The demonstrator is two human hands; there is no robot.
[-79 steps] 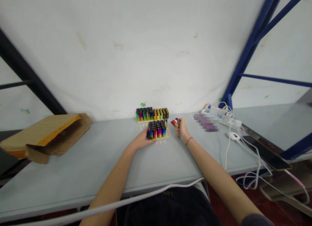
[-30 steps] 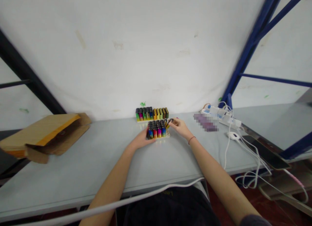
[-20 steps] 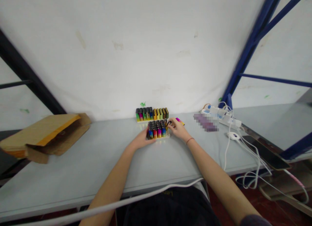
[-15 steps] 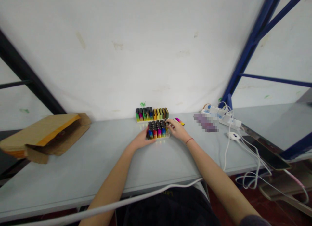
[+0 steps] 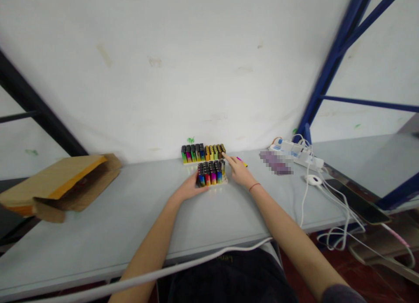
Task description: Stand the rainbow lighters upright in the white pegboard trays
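Several multicoloured lighters (image 5: 210, 174) with black tops stand upright in a pale front tray (image 5: 225, 180). My left hand (image 5: 188, 188) is closed round the left end of this tray, thumb along the front, other fingers partly hidden behind. At the right end, a gold-brown lighter (image 5: 223, 167) stands apart from the coloured ones. My right hand (image 5: 239, 171) is just right of it, fingers stretched out, with nothing visible in them. Its index fingertip points at the yellow lighters (image 5: 214, 152) in the rear row; whether it touches them I cannot tell. Dark-topped lighters (image 5: 193, 153) fill the rear row's left half.
A loose pink-and-yellow lighter (image 5: 242, 161) lies behind my right hand. An open cardboard parcel (image 5: 65, 181) sits on the left of the grey table (image 5: 131, 224). To the right are a power strip (image 5: 296, 152), white cables (image 5: 306, 202) and a dark phone (image 5: 358, 202).
My right hand has come off the front tray's right end, and its fingers have stretched out toward the rear row. The gold-brown lighter there is now uncovered. My left hand keeps its place.
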